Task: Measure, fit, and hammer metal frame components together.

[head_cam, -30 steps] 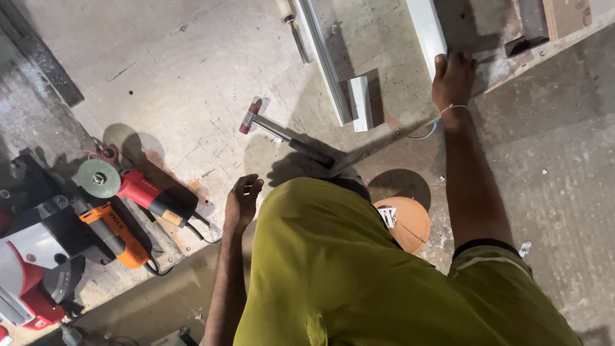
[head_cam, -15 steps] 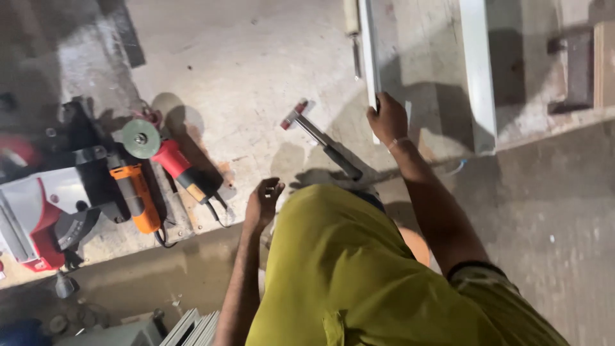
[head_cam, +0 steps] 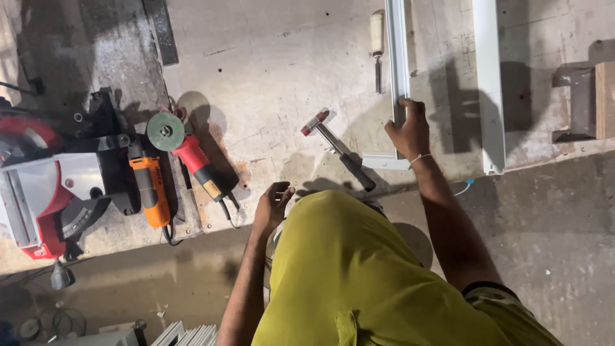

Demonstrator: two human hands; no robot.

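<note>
On the worktop [head_cam: 269, 70], our right hand [head_cam: 409, 131] grips the long white metal channel [head_cam: 397, 57]; our left hand [head_cam: 272, 206] pinches something small; the black-handled hammer [head_cam: 338, 150] lies untouched.

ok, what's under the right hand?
The right hand presses on the near end of a long white profile strip, which lies on the dusty board. The strip's surface beneath the palm is hidden.

I log my person: olive-yellow cotton shirt [head_cam: 359, 282] with short sleeves, dark-edged cuff at right arm; thin white string bracelet [head_cam: 419, 158] around right wrist; forearms bare.
</note>
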